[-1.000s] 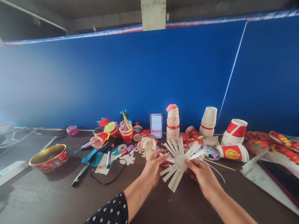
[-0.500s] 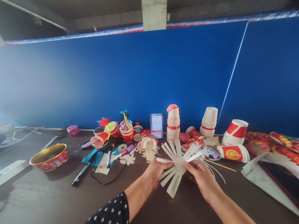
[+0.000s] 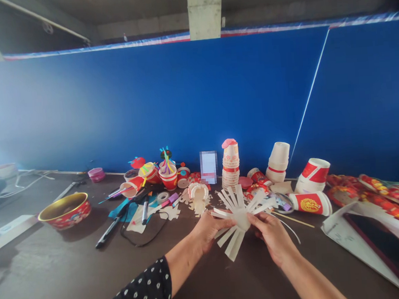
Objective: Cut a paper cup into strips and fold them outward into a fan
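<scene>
A white paper cup cut into strips [image 3: 241, 218] is spread out like a sunburst above the dark table, its strips fanning from a round base. My left hand [image 3: 209, 231] pinches it on the left, the thumb lying across the strips near the base. On the other side my right hand [image 3: 267, 230] grips the edge of the round base between thumb and fingers. The fingertips behind the paper are hidden. Just beyond, a white cut-paper piece with a curled rim [image 3: 199, 196] lies on the table.
Stacked paper cups [image 3: 231, 168] stand at the back, with red-and-white cups [image 3: 312, 204] to the right. A phone [image 3: 383, 241] lies on a white box at right. Leftward are a marker [image 3: 144, 212], a black pen [image 3: 109, 232] and a red-gold bowl [image 3: 65, 211].
My left hand has gone from loosely spread fingers to a pinch on the strips, its thumb now by the base. The paper has tilted slightly; my right hand keeps its hold.
</scene>
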Demonstrator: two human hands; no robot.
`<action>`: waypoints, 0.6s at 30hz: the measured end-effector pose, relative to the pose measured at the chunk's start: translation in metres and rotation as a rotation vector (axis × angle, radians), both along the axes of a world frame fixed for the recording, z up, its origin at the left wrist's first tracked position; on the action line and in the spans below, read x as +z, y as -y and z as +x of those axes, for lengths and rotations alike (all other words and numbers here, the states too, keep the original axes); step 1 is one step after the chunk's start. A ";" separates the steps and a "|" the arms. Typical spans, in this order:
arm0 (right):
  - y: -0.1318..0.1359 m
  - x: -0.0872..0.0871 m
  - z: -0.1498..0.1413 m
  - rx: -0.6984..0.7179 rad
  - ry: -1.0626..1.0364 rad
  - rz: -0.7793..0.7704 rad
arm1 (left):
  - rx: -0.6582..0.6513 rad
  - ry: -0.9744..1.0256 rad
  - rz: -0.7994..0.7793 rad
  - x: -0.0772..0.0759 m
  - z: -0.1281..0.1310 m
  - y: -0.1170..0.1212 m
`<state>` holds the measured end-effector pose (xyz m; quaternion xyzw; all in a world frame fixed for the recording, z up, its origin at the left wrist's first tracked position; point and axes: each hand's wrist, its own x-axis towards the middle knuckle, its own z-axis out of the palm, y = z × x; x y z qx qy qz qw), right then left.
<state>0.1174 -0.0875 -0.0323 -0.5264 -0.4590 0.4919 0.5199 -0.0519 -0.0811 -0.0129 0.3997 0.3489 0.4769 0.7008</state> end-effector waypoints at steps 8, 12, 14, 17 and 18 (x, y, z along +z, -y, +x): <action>0.000 -0.001 -0.003 0.034 -0.107 -0.056 | 0.141 -0.115 -0.031 -0.001 0.003 0.000; 0.001 0.002 -0.004 0.031 -0.314 -0.113 | 0.113 -0.066 -0.030 -0.005 0.005 0.000; 0.002 0.004 -0.005 0.039 -0.410 -0.132 | 0.099 -0.028 -0.032 -0.006 0.006 0.000; 0.003 0.006 -0.007 0.057 -0.490 -0.166 | 0.085 0.011 -0.058 -0.006 0.008 0.001; 0.003 0.006 -0.007 0.059 -0.500 -0.178 | 0.083 0.017 -0.070 -0.005 0.007 0.001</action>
